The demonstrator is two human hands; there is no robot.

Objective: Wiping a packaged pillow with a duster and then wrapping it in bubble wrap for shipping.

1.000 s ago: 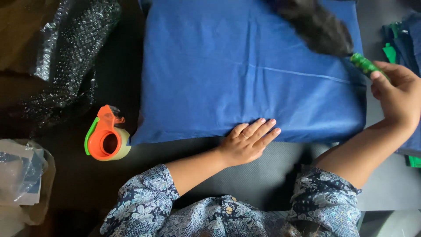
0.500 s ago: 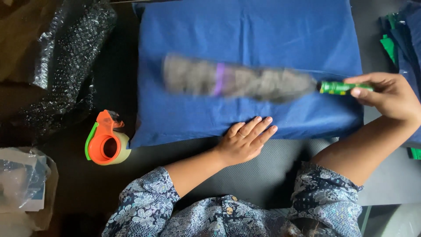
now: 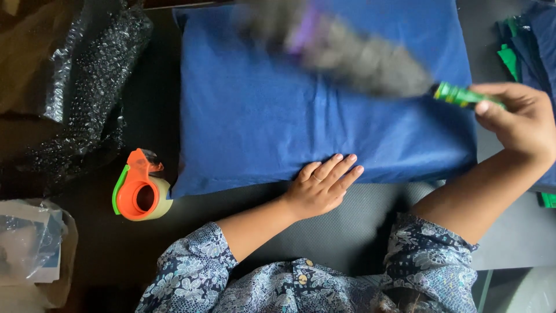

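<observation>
A blue cushion [image 3: 260, 116] lies flat on the dark table. My left hand [image 3: 322, 184] rests palm down on its near edge, fingers together and flat. My right hand [image 3: 518, 119] grips the green handle [image 3: 457, 94] of a grey fluffy duster [image 3: 353, 49] with a purple band. The duster head is blurred and lies across the cushion's upper part, pointing up and to the left.
An orange tape dispenser [image 3: 139, 188] sits left of the cushion. Black bubble wrap [image 3: 87, 87] fills the upper left, and a clear plastic bag [image 3: 29, 249] lies at the lower left. Folded blue and green cloths [image 3: 530, 52] are stacked at the right edge.
The duster has swept from the cushion's upper right, across its middle, and now up towards the top left. My left hand has stayed in place on the cushion's edge.
</observation>
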